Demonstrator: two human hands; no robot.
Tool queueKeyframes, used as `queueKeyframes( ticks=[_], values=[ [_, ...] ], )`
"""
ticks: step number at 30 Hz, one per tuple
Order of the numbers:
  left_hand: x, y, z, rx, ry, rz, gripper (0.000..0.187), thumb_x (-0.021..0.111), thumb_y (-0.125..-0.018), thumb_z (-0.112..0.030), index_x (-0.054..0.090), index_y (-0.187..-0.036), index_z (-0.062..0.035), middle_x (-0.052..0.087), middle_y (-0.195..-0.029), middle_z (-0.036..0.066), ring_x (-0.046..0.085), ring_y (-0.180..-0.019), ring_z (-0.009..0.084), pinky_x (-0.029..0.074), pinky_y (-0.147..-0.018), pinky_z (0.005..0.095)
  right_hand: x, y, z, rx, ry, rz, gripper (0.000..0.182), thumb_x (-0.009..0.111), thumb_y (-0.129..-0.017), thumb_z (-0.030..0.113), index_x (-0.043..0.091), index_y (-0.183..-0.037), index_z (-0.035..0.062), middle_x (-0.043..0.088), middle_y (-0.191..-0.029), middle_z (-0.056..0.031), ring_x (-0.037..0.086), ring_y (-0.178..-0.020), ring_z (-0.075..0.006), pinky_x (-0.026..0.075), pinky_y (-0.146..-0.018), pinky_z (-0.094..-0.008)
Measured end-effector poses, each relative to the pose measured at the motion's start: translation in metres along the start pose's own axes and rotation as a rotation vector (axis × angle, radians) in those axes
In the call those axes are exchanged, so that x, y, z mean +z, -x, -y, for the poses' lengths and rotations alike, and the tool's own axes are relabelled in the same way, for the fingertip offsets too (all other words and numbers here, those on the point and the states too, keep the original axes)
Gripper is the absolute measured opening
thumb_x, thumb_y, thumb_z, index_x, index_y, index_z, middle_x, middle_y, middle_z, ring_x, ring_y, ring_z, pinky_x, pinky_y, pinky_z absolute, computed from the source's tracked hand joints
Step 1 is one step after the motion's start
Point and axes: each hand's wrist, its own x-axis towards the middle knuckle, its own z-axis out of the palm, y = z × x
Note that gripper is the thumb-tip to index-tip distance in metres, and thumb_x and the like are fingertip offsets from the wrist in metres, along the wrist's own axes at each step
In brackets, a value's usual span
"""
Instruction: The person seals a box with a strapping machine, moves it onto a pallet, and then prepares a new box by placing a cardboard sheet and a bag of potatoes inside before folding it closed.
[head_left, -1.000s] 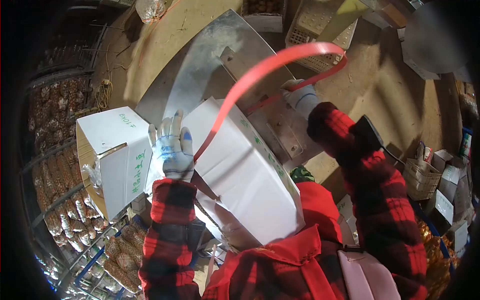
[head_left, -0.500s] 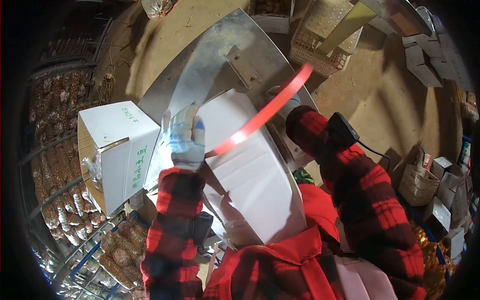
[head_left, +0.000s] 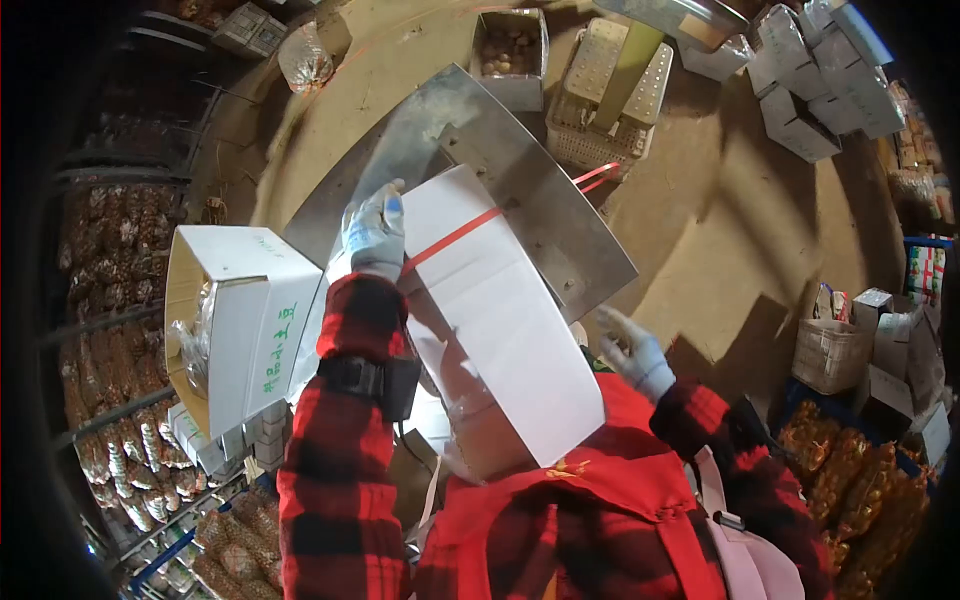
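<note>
A closed white box [head_left: 500,320] lies on the metal table [head_left: 560,225], its near end against my red apron. A red strap [head_left: 455,238] crosses the box near its far end, and a loop of it sticks out past the table's right edge. My left hand [head_left: 374,232], in a whitish glove with blue patches, rests at the box's far left edge beside the strap; whether it grips anything is unclear. To the right of the box, my right hand [head_left: 636,352], also gloved, is raised with its fingers apart and holds nothing.
An open white carton [head_left: 240,320] with green writing stands left of the table. Beyond the table are a box of round produce [head_left: 512,60] and a plastic crate [head_left: 600,135]. Filled net bags line the left shelves [head_left: 115,240] and lower right [head_left: 850,480]. White cartons [head_left: 830,80] stand upper right.
My right hand has let go of the strap and come back toward me beside the box. The raised strap now lies flat across the box. The view has shifted.
</note>
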Motion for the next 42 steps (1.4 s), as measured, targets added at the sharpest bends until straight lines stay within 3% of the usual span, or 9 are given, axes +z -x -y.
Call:
queueKeyframes(
  ticks=[4, 9, 13, 14, 16, 22, 27, 37, 42],
  values=[
    [-0.012, 0.031, 0.009, -0.042, 0.578, -0.380, 0.039, 0.039, -0.092, -0.027, 0.051, -0.119, -0.0011, 0.056, -0.116, 0.016, 0.051, -0.110, 0.0254, 0.037, -0.095, 0.0326, 0.012, 0.060, 0.003, -0.286, 0.242, 0.133, 0.064, 0.058, -0.074, -0.003, 0.034, -0.133, 0.0051, 0.048, -0.123, -0.0201, 0.048, -0.113, -0.0305, 0.039, -0.094, -0.0331],
    [-0.009, 0.165, 0.030, 0.080, 0.178, -0.339, 0.039, 0.043, -0.090, -0.018, 0.044, -0.125, 0.0001, 0.043, -0.127, 0.020, 0.036, -0.122, 0.0336, 0.029, -0.100, 0.0404, 0.029, 0.089, -0.011, -0.451, 0.401, 0.173, 0.109, 0.078, -0.050, 0.007, 0.014, -0.138, 0.0029, 0.020, -0.138, -0.0263, 0.024, -0.126, -0.0445, 0.029, -0.103, -0.0417],
    [0.000, 0.173, 0.062, -0.097, 0.245, -0.359, 0.046, 0.045, -0.090, -0.022, 0.038, -0.128, 0.0017, 0.039, -0.127, 0.024, 0.037, -0.120, 0.0365, 0.027, -0.102, 0.0405, 0.041, 0.073, -0.004, -0.584, 0.430, 0.052, 0.101, 0.078, -0.053, 0.016, 0.020, -0.134, 0.0001, 0.031, -0.129, -0.0263, 0.032, -0.117, -0.0465, 0.030, -0.098, -0.0462],
    [-0.013, 0.154, 0.044, -0.060, 0.645, -0.408, 0.046, 0.045, -0.090, -0.024, 0.039, -0.127, 0.0030, 0.042, -0.127, 0.022, 0.039, -0.118, 0.0348, 0.029, -0.101, 0.0397, 0.042, 0.075, -0.001, -0.582, 0.434, 0.059, 0.097, 0.076, -0.056, 0.016, 0.020, -0.134, 0.0017, 0.031, -0.129, -0.0265, 0.032, -0.118, -0.0464, 0.031, -0.098, -0.0460],
    [-0.029, 0.116, 0.061, 0.007, 0.109, -0.395, 0.044, 0.044, -0.091, -0.027, 0.044, -0.124, 0.0022, 0.048, -0.123, 0.018, 0.043, -0.116, 0.0299, 0.032, -0.099, 0.0367, 0.038, 0.069, 0.003, -0.584, 0.436, 0.061, 0.090, 0.071, -0.061, 0.014, 0.021, -0.135, 0.0048, 0.032, -0.130, -0.0268, 0.033, -0.119, -0.0461, 0.032, -0.098, -0.0457],
    [0.002, 0.020, 0.066, -0.202, 0.233, -0.018, 0.042, 0.041, -0.093, -0.035, 0.061, -0.102, 0.0002, 0.062, -0.100, 0.014, 0.057, -0.096, 0.0229, 0.043, -0.083, 0.0325, 0.027, 0.072, 0.005, -0.383, 0.440, 0.102, 0.078, 0.065, -0.067, 0.013, 0.026, -0.134, 0.0166, 0.029, -0.133, -0.0289, 0.037, -0.117, -0.0466, 0.040, -0.090, -0.0482],
    [0.013, 0.023, 0.083, -0.398, 0.720, -0.131, 0.036, 0.049, -0.090, -0.036, 0.062, -0.098, -0.0026, 0.063, -0.088, 0.006, 0.057, -0.078, 0.0144, 0.046, -0.073, 0.0270, 0.017, 0.063, 0.010, -0.390, 0.465, 0.109, 0.065, 0.061, -0.071, 0.013, 0.032, -0.129, 0.0182, 0.036, -0.128, -0.0264, 0.046, -0.106, -0.0442, 0.046, -0.078, -0.0451],
    [0.000, 0.043, 0.059, -0.548, 0.703, -0.211, 0.044, 0.046, -0.091, -0.038, 0.061, -0.101, 0.0025, 0.064, -0.093, 0.009, 0.060, -0.081, 0.0169, 0.048, -0.074, 0.0273, 0.011, 0.059, 0.012, -0.398, 0.466, 0.138, 0.067, 0.062, -0.069, 0.015, 0.033, -0.129, 0.0184, 0.034, -0.129, -0.0255, 0.044, -0.110, -0.0441, 0.045, -0.078, -0.0471],
    [-0.008, 0.069, 0.082, -0.315, 0.381, -0.234, 0.038, 0.041, -0.094, -0.029, 0.054, -0.113, 0.0011, 0.058, -0.105, 0.013, 0.055, -0.093, 0.0171, 0.045, -0.083, 0.0279, 0.011, 0.058, 0.008, -0.475, 0.390, 0.124, 0.077, 0.070, -0.059, 0.011, 0.035, -0.128, 0.0109, 0.038, -0.126, -0.0264, 0.046, -0.108, -0.0448, 0.044, -0.082, -0.0451]
  ],
)
